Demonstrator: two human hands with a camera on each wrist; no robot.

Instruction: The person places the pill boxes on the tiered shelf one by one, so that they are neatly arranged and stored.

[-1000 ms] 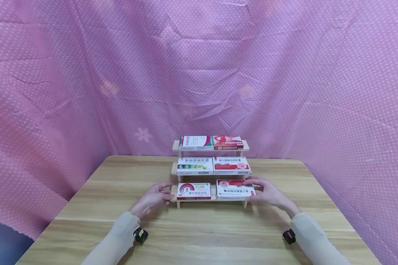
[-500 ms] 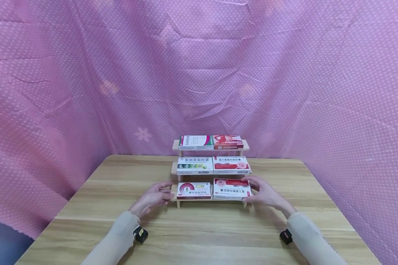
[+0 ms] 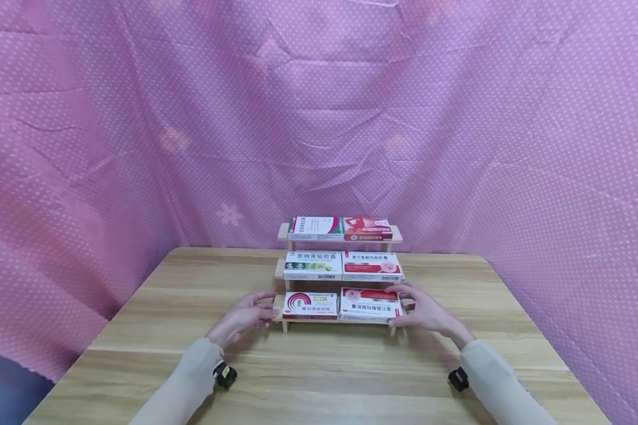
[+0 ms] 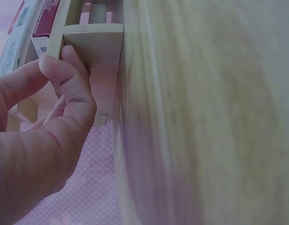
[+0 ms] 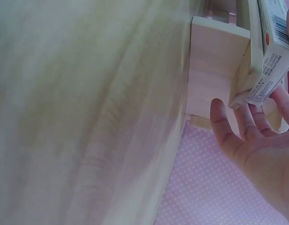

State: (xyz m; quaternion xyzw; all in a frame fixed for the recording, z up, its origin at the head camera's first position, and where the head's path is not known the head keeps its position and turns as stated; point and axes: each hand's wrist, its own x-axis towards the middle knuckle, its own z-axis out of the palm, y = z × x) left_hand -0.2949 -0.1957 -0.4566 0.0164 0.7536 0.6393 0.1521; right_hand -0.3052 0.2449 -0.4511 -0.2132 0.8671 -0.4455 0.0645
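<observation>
A three-tier wooden display stand (image 3: 396, 234) stands on the table. My left hand (image 3: 251, 314) pinches the left end of its lowest shelf, with thumb and fingers bent at the board's edge in the left wrist view. My right hand (image 3: 425, 309) grips the right end of a red-and-white medicine box (image 3: 370, 308), which lies on that same shelf. In the right wrist view the box's printed end (image 5: 272, 75) sits right by the fingers and overhangs the shelf slightly. Left of it lies a medicine box with a maroon swirl (image 3: 311, 303), a narrow gap between them.
The middle shelf bears a green-and-white box (image 3: 312, 265) and a red-and-white box (image 3: 372, 265) side by side. On top lie a white box with a pink curve (image 3: 316, 226) and a red box (image 3: 367, 228). A pink dotted curtain (image 3: 319, 118) hangs behind the table (image 3: 319, 378).
My right hand has slid the red-and-white box leftward along the lowest shelf, narrowing the gap to the swirl box, and its slight tilt has levelled. The left hand stays at the shelf end.
</observation>
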